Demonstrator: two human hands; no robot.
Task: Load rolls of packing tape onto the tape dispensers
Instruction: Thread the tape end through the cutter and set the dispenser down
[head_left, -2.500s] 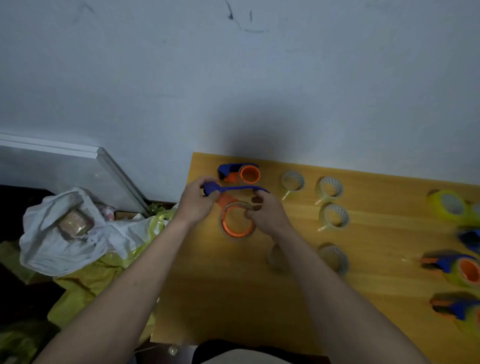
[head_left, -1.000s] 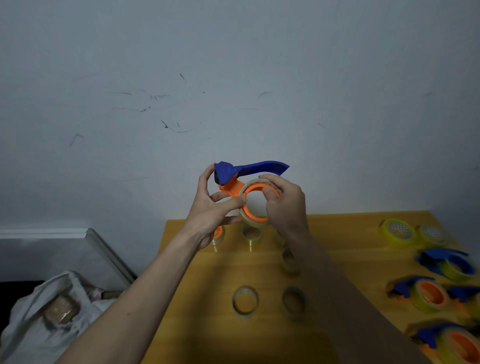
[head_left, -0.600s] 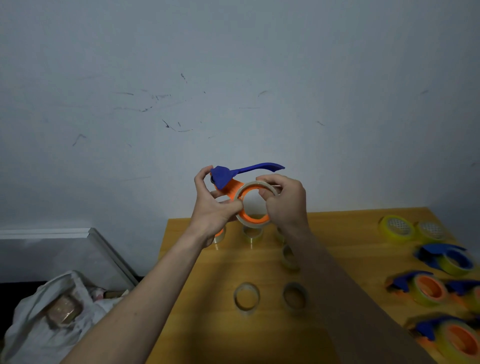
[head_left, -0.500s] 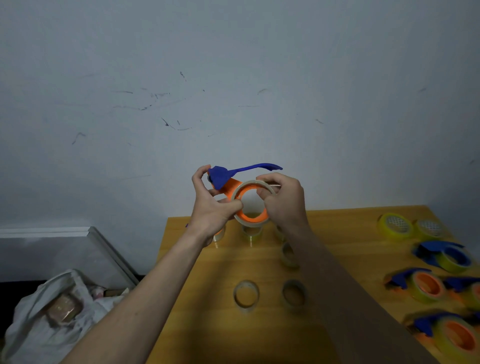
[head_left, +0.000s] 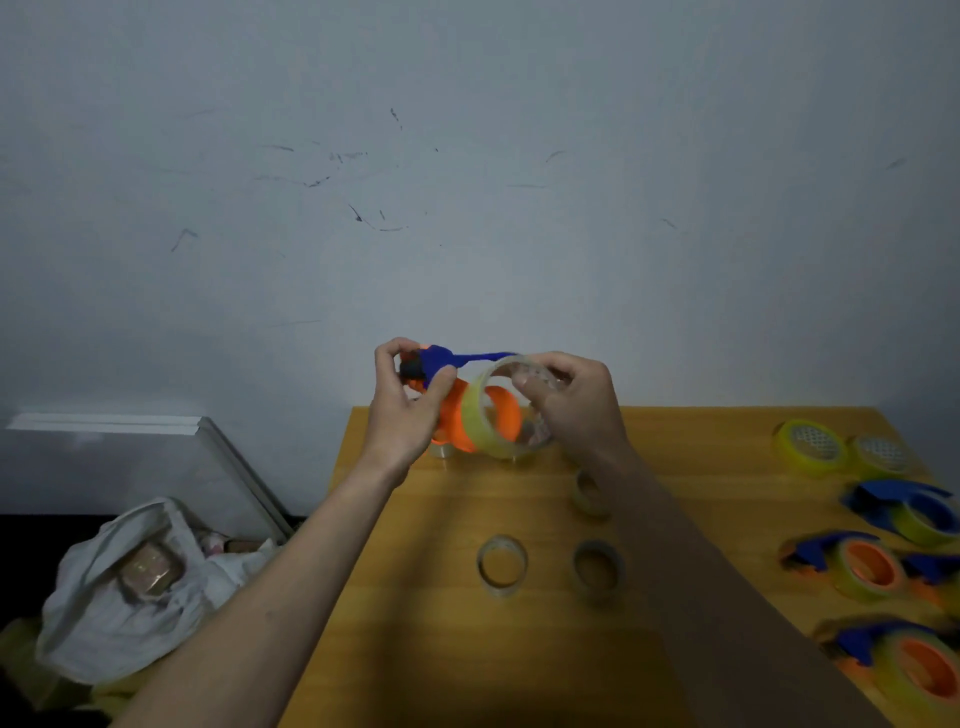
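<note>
Two loose rolls (head_left: 502, 564) lie on the wooden table (head_left: 447, 649) nearest the person, below the lifted tape dispenser (head_left: 452, 387), with a third roll (head_left: 588, 491) a little farther up beside the right forearm. Right of the dispenser, along the table's right edge, sit several loaded dispensers (head_left: 865, 569) and, beyond them, two yellowish rolls (head_left: 810, 447).

Above the table's far edge, the left hand (head_left: 408, 410) grips the dispenser by its blue head, thumb and fingers curled round it. The right hand (head_left: 574, 405) pinches the tape roll (head_left: 501, 410), which sits tilted and only partly over the dispenser's orange hub; it looks not yet seated.

The likely trouble starts there. Pushed on at that slant, the roll could jam against the hub's rim, and extra force might twist the dispenser out of the left hand's narrow hold. If the roll slips free, it would probably drop towards the small rolls (head_left: 441, 449) just under the dispenser and scatter them, or roll off the table's left edge towards the white bag (head_left: 114, 597). The blue arm passes close over the roll's top and may snag it. Which way the tape unwinds cannot be told, so a backwards load is possible
</note>
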